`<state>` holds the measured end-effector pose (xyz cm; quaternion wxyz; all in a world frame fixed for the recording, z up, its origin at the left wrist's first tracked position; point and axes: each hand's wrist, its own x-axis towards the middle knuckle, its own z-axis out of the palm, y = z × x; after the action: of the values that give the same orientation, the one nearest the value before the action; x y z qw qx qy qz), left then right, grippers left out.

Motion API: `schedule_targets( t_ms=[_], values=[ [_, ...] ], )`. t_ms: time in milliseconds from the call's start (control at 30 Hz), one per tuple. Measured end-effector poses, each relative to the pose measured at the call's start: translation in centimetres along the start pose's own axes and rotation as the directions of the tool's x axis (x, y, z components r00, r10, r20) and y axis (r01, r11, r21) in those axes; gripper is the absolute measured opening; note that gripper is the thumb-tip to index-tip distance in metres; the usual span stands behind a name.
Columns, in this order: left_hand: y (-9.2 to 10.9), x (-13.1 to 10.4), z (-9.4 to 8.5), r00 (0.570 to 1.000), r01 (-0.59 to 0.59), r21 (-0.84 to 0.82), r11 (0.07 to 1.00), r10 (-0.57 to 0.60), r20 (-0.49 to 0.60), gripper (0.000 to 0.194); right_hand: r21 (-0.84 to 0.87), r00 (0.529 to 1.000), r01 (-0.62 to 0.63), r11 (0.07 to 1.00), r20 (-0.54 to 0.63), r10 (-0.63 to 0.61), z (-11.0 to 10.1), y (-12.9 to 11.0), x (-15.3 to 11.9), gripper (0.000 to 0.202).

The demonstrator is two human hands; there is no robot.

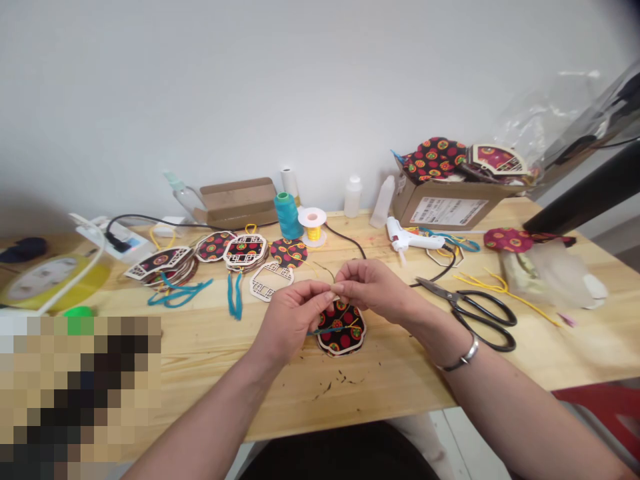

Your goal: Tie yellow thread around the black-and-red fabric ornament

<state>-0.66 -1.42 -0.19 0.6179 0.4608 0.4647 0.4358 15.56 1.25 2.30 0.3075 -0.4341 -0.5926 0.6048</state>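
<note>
Head view: the wooden worktop [210, 380] carries everything, with an open cardboard box [406, 195] standing at its far right, filled with patterned pieces. Next in size, black-handled scissors [454, 299] lie to the right of the hands, blades angled toward the far left, just beside the right forearm. The left hand [293, 317] and right hand [375, 287] meet at their fingertips, roughly level with each other. Each grip is pressed together, thumb against fingers, and both appear to pinch a thin cord [327, 269]; how the strand runs between the tips is too small to tell. A white glue gun [410, 240] rests beyond the right hand. The red-and-black patterned piece [343, 341] with a pale, scalloped rim lies flat on the worktop, directly below the joined fingertips and on the wearer's side of them. It is nearly as wide as it is deep, so no long axis stands out; its far edge is partly hidden by the fingers, and neither hand is clearly nearer. Smaller still, a teal spool [289, 219] stands beside a yellow thread spool [313, 233] beyond the left hand. Slimmest, a teal cord [329, 330] crosses the piece roughly sideways.
</note>
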Motion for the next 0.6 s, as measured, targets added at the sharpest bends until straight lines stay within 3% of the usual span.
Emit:
schedule_targets(
  t_ms=[433,600],
  values=[
    [0.20,-0.02,-0.01,0.998,-0.009,-0.033,0.999,0.008,-0.057,0.010,0.052,0.998,-0.059,0.997,0.028,0.057,0.26,-0.27,-0.03,0.016],
    [0.31,0.12,0.04,0.995,-0.002,-0.073,0.997,-0.005,-0.097,0.010,0.035,0.999,-0.025,0.999,0.027,0.024,0.12,-0.27,-0.08,0.014]
  ],
)
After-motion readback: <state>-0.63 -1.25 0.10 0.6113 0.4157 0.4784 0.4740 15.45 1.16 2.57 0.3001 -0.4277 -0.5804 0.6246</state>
